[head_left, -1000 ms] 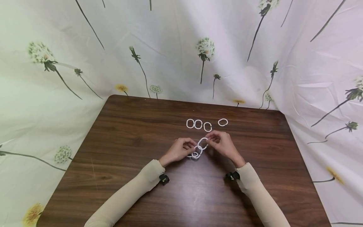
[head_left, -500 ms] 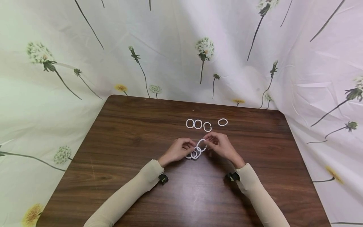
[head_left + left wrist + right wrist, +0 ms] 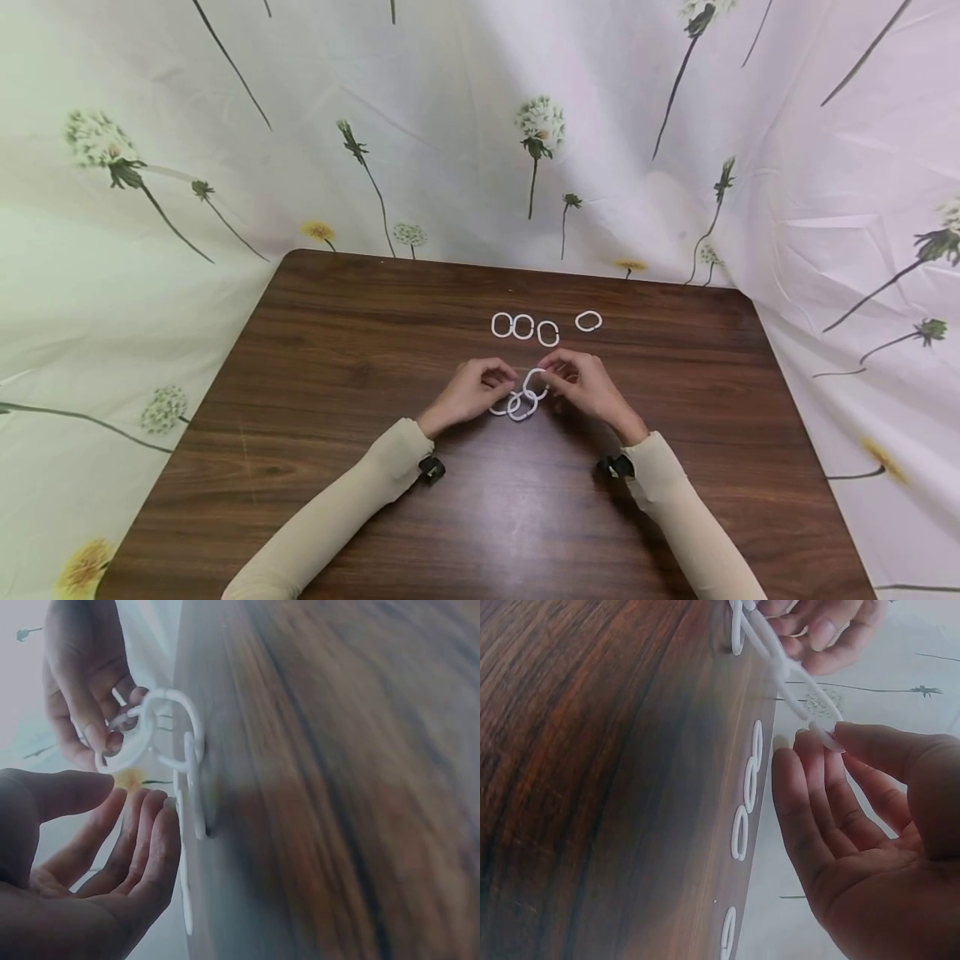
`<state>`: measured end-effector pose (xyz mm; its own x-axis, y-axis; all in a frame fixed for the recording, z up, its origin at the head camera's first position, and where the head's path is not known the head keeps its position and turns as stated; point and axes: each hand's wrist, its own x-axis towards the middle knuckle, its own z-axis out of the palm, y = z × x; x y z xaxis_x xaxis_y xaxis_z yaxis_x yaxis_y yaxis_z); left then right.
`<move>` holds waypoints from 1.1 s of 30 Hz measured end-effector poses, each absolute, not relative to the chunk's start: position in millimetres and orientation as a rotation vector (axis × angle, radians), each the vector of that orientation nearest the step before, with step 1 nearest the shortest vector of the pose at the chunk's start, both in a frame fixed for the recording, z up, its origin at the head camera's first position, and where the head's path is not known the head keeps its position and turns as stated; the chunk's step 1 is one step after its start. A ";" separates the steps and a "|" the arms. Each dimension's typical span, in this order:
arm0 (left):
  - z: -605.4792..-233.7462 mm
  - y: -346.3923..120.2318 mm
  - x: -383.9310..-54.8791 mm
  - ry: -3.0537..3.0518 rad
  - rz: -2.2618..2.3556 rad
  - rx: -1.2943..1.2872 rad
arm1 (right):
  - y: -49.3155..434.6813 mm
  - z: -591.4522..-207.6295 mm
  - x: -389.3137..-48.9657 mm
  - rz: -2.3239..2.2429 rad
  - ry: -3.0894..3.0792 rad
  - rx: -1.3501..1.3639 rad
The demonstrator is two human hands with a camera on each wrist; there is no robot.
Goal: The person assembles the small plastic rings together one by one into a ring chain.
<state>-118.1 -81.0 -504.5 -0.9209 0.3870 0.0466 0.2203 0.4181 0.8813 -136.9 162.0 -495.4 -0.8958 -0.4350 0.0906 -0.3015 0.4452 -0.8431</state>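
In the head view, my right hand (image 3: 583, 382) pinches a white oval link (image 3: 527, 382) between thumb and fingertips, holding it tilted above the table. The pinched link hooks through a second white link (image 3: 521, 417), which is joined to another link (image 3: 497, 413) at the lower left, partly hidden by my fingers. My left hand (image 3: 472, 393) hovers beside this short chain with thumb and fingers apart. The left wrist view shows nothing between its thumb (image 3: 71, 793) and fingers, the chain hanging just beyond them. From the right wrist, the pinched link (image 3: 826, 697) slants up toward the other hand.
Behind the hands several loose white links lie on the brown wooden table (image 3: 360, 483): two side by side (image 3: 493, 326), one just right of them (image 3: 539, 333), and one farther right (image 3: 588, 331). A white flowered cloth (image 3: 450, 125) hangs around the table's back and sides.
My left hand has drawn slightly up from the chain. The right hand has shifted a little left and still holds its link, while the joined links have turned and spread out.
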 end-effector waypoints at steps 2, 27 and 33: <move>-504.4 -78.9 -119.2 2.507 1.532 0.540 | 162.7 -495.9 -137.2 -1.451 2.543 -0.652; -504.1 -61.4 -127.7 2.425 1.613 0.533 | 160.5 -495.5 -136.7 -1.451 2.501 -0.611; -504.8 -61.5 -127.2 2.435 1.609 0.504 | 160.2 -498.6 -139.4 -1.477 2.455 -0.609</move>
<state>-127.2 -61.5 -504.8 -0.9264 0.3748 0.0364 0.1804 0.3569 0.9165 -139.4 160.2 -498.6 -0.8919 -0.4511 0.0306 -0.2382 0.4113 -0.8798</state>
